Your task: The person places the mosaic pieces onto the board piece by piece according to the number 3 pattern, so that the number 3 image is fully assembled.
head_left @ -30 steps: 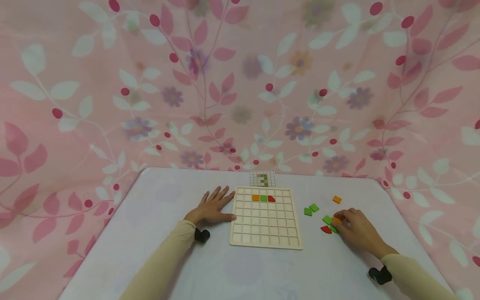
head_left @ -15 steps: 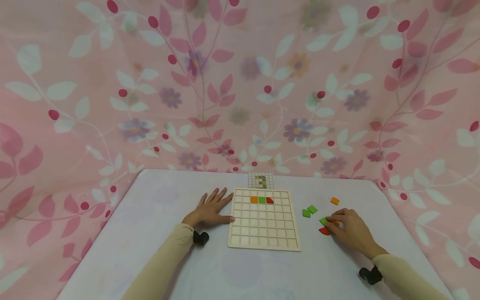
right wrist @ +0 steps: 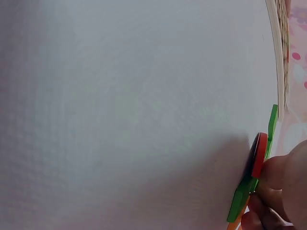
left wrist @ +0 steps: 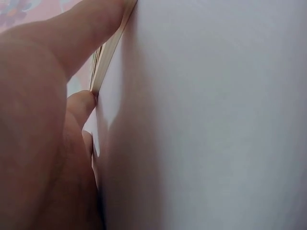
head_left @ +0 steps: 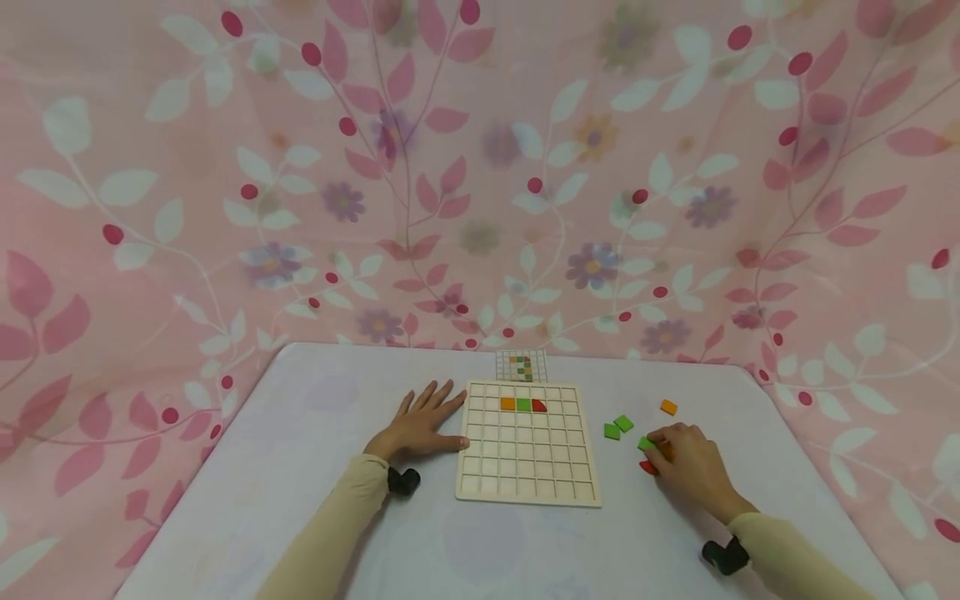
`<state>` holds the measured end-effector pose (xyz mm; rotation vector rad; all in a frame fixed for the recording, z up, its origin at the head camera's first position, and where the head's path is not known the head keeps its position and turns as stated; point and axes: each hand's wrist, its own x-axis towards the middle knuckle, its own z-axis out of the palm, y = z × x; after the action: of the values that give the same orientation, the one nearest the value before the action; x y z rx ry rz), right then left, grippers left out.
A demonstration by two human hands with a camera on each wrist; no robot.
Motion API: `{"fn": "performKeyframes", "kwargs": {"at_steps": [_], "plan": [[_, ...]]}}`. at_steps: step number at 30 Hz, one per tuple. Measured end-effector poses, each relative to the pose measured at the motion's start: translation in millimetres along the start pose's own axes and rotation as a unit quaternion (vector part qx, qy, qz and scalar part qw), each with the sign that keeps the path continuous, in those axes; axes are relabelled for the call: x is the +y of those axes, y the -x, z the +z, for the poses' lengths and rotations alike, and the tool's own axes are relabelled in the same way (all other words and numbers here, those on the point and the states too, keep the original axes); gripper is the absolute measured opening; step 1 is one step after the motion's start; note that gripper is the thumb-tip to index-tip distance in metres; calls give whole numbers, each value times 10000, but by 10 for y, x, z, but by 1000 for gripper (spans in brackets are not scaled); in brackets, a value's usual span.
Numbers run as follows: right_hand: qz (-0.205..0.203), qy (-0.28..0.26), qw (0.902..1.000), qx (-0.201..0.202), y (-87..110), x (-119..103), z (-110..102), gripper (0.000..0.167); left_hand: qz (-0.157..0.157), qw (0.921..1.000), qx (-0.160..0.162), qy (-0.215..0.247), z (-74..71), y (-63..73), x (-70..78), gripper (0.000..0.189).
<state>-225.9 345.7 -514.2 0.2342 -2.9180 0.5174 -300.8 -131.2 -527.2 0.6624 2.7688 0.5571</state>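
Three pieces sit side by side in the second row from the far edge of a pale gridded board [head_left: 527, 462]: an orange square [head_left: 508, 404] on the left, a green square [head_left: 523, 405] in the middle and a red rounded piece [head_left: 539, 406] on the right. The board lies on a white table [head_left: 483, 542], with a printed card [head_left: 521, 367] just beyond its far edge. The left hand [head_left: 420, 427] is spread and grasps nothing, its thumb and index finger touching the board's left edge. To the right of the board, the right hand [head_left: 692, 467] bends over a small cluster of loose pieces, its fingertips at a green tile [head_left: 645, 444]; whether it grips one cannot be told. A loose red piece [head_left: 648, 467] lies on the near side of that tile, and some orange shows under the fingers. Farther back are two green tiles [head_left: 623, 423] and, to their right, an orange tile [head_left: 669, 407]. A floral curtain [head_left: 480, 192] hangs behind.
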Motion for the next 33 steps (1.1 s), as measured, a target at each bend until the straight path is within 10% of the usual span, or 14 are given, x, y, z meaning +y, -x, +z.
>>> {"fn": "performKeyframes", "kwargs": {"at_steps": [18,33], "plan": [[-560,-275,9969,485,-147,-269,113,18,-2,10000,43,58,-38,42,43,93],[-781,-971,9922,-54,-562,-711,329,19,-26,9998,142,139,-5,7,13,91]]}}
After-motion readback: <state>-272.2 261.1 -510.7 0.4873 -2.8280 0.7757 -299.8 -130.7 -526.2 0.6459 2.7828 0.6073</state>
